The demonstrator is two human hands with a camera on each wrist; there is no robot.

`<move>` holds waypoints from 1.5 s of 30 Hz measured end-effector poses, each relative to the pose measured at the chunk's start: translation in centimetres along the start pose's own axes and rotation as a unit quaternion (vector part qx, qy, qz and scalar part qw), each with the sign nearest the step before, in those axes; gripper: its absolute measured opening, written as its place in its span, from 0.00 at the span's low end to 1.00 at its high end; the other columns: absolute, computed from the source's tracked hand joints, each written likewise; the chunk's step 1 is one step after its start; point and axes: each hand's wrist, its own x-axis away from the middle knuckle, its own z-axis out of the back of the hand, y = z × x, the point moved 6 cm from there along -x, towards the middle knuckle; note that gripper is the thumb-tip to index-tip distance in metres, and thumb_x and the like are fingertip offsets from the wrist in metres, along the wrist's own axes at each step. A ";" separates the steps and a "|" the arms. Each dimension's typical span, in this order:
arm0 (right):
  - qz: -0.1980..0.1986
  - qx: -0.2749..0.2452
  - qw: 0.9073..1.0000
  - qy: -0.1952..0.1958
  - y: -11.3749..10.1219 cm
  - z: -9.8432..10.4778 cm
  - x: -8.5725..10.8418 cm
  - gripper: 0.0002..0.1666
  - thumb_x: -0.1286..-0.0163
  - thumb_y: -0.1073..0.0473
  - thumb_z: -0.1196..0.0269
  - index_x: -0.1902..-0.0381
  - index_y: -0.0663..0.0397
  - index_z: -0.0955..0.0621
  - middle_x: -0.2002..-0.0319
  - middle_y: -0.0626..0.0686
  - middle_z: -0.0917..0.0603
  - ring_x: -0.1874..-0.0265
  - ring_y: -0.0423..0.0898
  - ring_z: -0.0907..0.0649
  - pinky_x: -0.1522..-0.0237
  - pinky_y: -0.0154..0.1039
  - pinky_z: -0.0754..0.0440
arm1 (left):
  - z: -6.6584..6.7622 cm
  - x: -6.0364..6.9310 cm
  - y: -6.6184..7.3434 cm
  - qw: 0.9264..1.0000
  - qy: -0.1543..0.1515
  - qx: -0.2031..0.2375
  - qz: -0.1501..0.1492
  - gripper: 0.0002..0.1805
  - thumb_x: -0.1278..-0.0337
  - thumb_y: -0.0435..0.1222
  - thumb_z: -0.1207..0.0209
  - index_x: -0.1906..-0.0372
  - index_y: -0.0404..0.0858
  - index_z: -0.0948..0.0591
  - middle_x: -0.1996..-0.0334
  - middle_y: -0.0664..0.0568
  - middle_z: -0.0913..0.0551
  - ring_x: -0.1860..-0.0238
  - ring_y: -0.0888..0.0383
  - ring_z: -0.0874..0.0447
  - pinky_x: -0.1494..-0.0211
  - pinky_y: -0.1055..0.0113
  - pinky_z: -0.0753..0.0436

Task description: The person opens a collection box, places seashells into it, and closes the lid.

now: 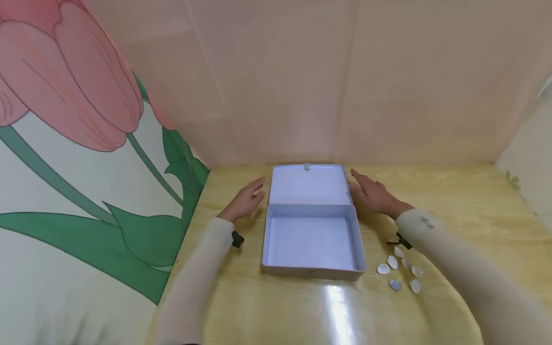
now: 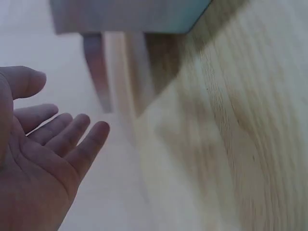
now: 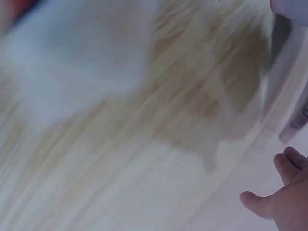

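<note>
A shallow rectangular box [image 1: 308,242] with a pale inside stands on the table, its hinged lid [image 1: 310,184] folded back toward the wall and a small clasp [image 1: 307,166] on the lid's far edge. My left hand [image 1: 244,199] hovers left of the lid, apart from it; the left wrist view shows the same hand [image 2: 48,149] with an empty palm and relaxed fingers. On the lid's other side is my right hand [image 1: 375,194], fingertips close by its edge; whether they touch is unclear. That hand [image 3: 288,192] appears with fingers extended in the right wrist view.
Several white shells [image 1: 392,262] and a bluish one [image 1: 394,285] lie right of the box. A brown piece [image 1: 392,242] is partly hidden by the right wrist. Behind the wooden-patterned table [image 1: 276,311] hangs a pinkish cloth [image 1: 276,81]; a tulip-painted wall [image 1: 86,191] borders the left.
</note>
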 end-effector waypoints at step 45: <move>0.088 0.075 0.992 0.057 -6.6 -0.2 16.3 0.34 0.33 0.64 0.35 0.32 0.64 0.31 0.40 0.62 0.23 0.44 0.60 0.22 0.45 0.59 0.22 | -4.1 14.9 4.6 0.991 0.058 -0.097 -0.070 0.42 0.34 0.47 0.41 0.23 0.39 0.47 0.23 0.53 0.50 0.27 0.54 0.46 0.29 0.57 0.36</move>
